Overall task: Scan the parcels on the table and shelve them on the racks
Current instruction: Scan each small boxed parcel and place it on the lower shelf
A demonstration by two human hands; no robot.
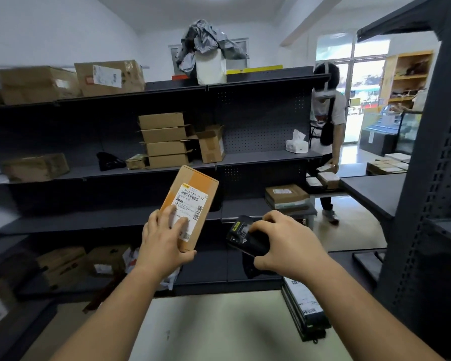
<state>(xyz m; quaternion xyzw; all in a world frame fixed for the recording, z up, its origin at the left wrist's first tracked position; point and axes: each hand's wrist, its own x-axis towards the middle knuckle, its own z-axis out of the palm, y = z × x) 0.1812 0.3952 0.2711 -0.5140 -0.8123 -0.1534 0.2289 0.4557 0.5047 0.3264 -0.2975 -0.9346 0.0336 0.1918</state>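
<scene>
A pale table [219,332] is sitting closest to the viewer, with a stack of flat dark parcels [306,311] lying along its right edge. Two bare forearms are reaching forward above it. The left hand [164,243] is gripping the lower end of a small cardboard parcel [193,194], fingers lying across its white shipping label [190,212] and thumb curling under the bottom edge; the parcel is being held in the air, tilted, label facing the viewer. Just to its right, the right hand [287,243] is curling around a black handheld scanner [245,238], fingers wrapping over its top. Beyond the hands, a dark metal rack [266,155] is spanning the room. A stack of four cardboard boxes [166,140] is resting on its middle shelf, and a white tissue pack [296,143] is sitting further right. Crumpled grey plastic bags [206,40] are piling on the top. At the rack's far right end, another person [326,113] is bending over small boxes.
</scene>
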